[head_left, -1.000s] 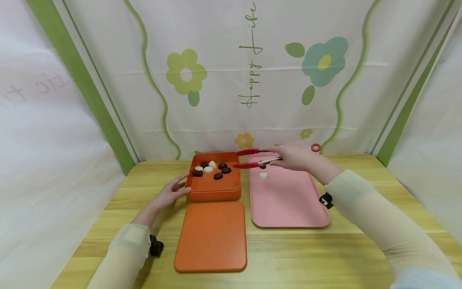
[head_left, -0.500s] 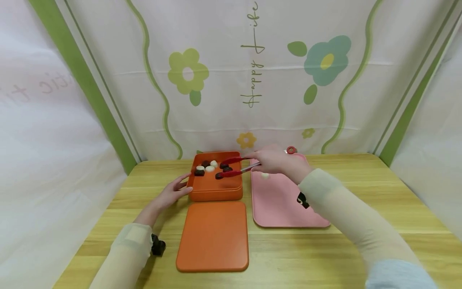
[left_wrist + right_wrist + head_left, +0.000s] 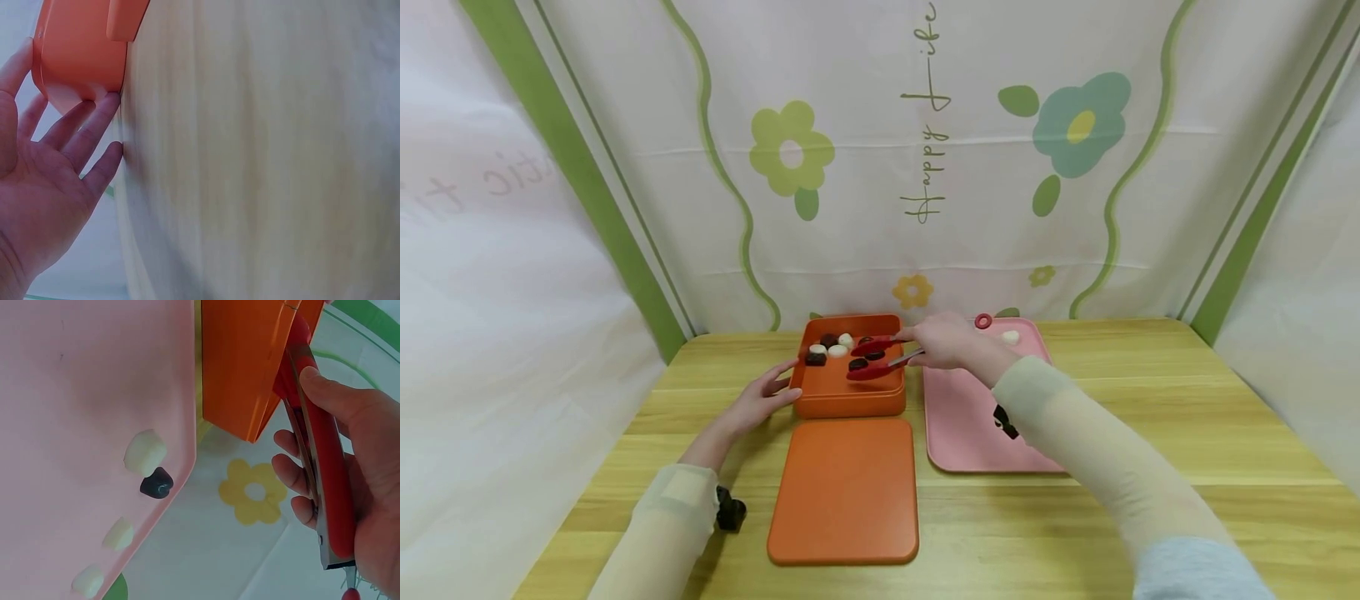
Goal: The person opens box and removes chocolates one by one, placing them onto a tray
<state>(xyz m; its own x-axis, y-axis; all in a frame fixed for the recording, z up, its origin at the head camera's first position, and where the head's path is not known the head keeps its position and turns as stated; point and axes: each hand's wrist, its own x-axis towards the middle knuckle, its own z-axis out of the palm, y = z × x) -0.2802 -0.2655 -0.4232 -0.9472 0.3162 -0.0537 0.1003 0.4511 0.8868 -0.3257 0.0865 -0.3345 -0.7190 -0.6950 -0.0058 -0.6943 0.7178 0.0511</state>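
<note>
My right hand [image 3: 942, 340] grips a pair of red-and-metal tongs [image 3: 330, 475] by the handles. In the head view the red tips [image 3: 872, 372] are inside the orange box [image 3: 850, 406], spread apart among dark chocolate-like pieces [image 3: 874, 355]. Whether they touch a piece is hard to tell. White pieces [image 3: 837, 352] and more dark ones lie in the box's left half. My left hand [image 3: 762, 403] touches the box's left side, with fingers extended against the wall in the left wrist view and the thumb at the rim.
Right of the box lies a pink tray [image 3: 958, 425] with several white pieces [image 3: 145, 453] and a dark piece [image 3: 157, 483] near its edge. An orange lid [image 3: 842, 492] lies flat before the box. A flower-printed curtain [image 3: 850, 233] hangs behind the wooden table [image 3: 1000, 525].
The right hand has carried the tongs leftward from the gap between box and tray into the box, where the tips now sit lower. My left hand stays at the box.
</note>
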